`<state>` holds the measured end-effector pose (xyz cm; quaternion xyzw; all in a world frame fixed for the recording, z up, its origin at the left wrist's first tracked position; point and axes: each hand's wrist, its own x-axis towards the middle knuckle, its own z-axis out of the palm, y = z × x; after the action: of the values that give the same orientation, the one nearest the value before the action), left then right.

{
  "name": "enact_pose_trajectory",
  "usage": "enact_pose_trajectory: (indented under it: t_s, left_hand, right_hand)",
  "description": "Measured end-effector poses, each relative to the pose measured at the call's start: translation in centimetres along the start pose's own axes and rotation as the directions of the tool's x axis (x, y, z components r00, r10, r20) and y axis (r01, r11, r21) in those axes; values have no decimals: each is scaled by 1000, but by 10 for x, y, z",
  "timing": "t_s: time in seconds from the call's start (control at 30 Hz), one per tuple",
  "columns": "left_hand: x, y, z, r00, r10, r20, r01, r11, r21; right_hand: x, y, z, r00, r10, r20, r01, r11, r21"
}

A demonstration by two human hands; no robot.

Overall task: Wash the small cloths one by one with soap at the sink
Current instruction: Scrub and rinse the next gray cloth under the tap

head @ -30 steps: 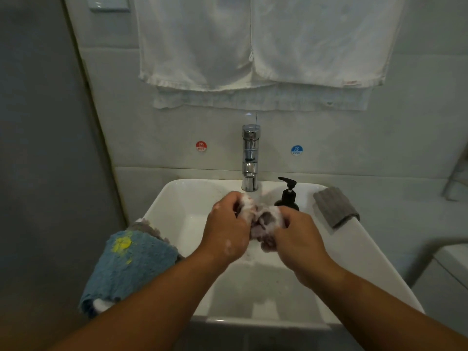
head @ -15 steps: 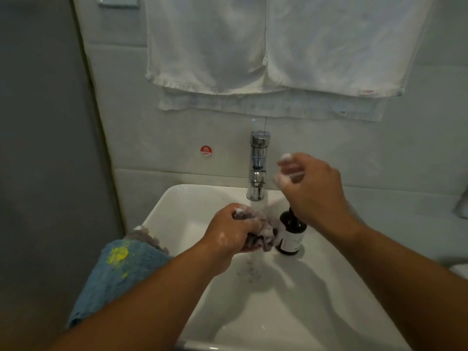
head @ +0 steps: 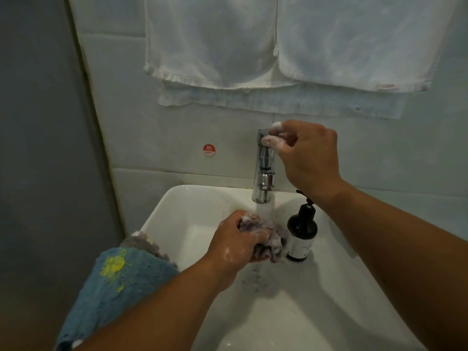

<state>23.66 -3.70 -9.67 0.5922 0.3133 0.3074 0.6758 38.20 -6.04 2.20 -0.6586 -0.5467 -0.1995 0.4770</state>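
- Clutching a sudsy grey-purple small cloth [head: 272,245], the left grip [head: 238,240] is clenched round it above the basin of the white sink [head: 177,211], right under the running water [head: 263,210].
- The right grip [head: 309,155] is raised to the top of the chrome tap [head: 264,171]. Its foamy fingertips [head: 268,141] curl round the tap's head, apparently pinching it, though suds blur the contact.
- A dark soap bottle [head: 301,231] with a pump stands just beside the small cloth, on its right.
- A blue cloth [head: 121,282] with a yellow stain drapes over the sink's left rim, lying on a grey cloth [head: 144,240].
- White towels [head: 210,41] hang on the wall above, and a red HOT sticker [head: 209,149] sits left of the tap.
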Motion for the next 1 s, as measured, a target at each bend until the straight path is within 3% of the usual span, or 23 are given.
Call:
enact_pose_trajectory:
  t_s: [0.43,0.83,1.0]
  left_hand:
    - [4,-8,0,1000,10,1,-10,1000,25]
    - [4,-10,-1,1000,24,-5,-24,999,34]
    - [3,-8,1,999,36,-7,-36,998,-51]
  right_hand:
    - [19,0,0,997,78,-25,-77,995,66]
    - [-10,-1,-19,992,116,40,-119,989,90]
    - [-80,14,-28,944,302,130,-318,940,123]
